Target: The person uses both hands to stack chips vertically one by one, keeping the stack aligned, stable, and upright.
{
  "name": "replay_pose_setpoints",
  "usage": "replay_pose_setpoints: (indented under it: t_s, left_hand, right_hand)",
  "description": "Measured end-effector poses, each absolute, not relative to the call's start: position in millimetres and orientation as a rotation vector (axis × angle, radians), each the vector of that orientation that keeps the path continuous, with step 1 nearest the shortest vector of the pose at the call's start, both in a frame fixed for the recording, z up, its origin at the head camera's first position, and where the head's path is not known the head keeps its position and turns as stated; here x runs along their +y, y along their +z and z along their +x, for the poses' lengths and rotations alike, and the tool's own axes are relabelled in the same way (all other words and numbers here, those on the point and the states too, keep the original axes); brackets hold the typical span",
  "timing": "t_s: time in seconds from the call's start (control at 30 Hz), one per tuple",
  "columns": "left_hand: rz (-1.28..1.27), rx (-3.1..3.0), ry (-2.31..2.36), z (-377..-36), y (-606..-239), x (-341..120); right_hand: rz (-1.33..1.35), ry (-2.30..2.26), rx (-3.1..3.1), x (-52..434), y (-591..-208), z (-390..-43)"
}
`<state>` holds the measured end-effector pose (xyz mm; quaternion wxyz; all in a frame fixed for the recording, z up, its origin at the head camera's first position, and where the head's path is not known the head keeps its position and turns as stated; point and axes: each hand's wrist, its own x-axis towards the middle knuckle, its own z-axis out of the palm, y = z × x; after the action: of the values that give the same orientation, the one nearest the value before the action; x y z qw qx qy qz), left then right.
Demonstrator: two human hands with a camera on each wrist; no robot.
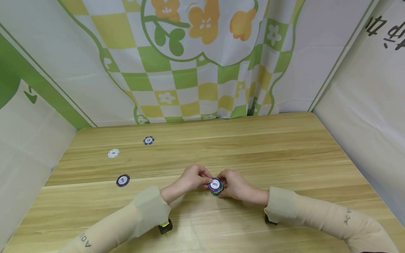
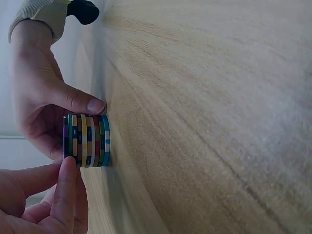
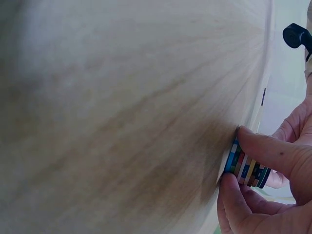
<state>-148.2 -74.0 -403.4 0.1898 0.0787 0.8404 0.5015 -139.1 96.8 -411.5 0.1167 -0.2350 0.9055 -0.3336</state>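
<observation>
Item: stack of poker chips [image 1: 216, 186], near-centre of the wooden table [image 1: 284, 151], standing flat on the wood, top chip marked 500. The left-wrist view shows several chips of mixed colours on edge-aligned sides.

Left hand [image 1: 191, 179]: at 9 o'clock of the stack, fingers curled round its side, thumb and fingertips pinching it.

Right hand [image 1: 235, 185]: at 3 o'clock of the stack, fingers likewise curled onto the chips, thumb pressed at the base where stack meets table.

Progress, as judged: most chips appear gathered into the one stack, now being squared up between both hands. Three singles lie loose and apart: a dark chip [image 1: 122, 180] at 9 o'clock, a white chip [image 1: 113, 153] at 10 o'clock, a blue chip [image 1: 148, 140] at 11 o'clock. These look like the remainder.

Edges and room: cloth walls stand at the far, left and right table edges. Bare wood lies between stack and the loose chips, unobstructed for a leftward reach. The white chip sits nearest the left edge. The right half of the table offers broad open surface.
</observation>
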Motion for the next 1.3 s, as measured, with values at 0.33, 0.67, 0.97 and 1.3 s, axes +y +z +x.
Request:
replay_pose_setpoints:
  t_s: [0.33, 0.67, 0.97, 1.3]
  left_hand:
    - [0.246, 2.408, 1.376, -146, -401, -72]
    - [0.278, 2.419, 1.386, -146, -401, -72]
    - [0.401, 2.488, 1.317, -146, -402, -79]
    - [0.563, 2.664, 0.997, -149, -399, -99]
  right_hand:
    - [-0.68, -0.982, 2.645, 97, -413, -139]
    - [-0.672, -0.995, 2.638, 97, -413, -139]
    - [-0.69, -0.98, 2.658, 97, -415, -140]
    - [-0.665, -0.972, 2.666, 96, -413, -139]
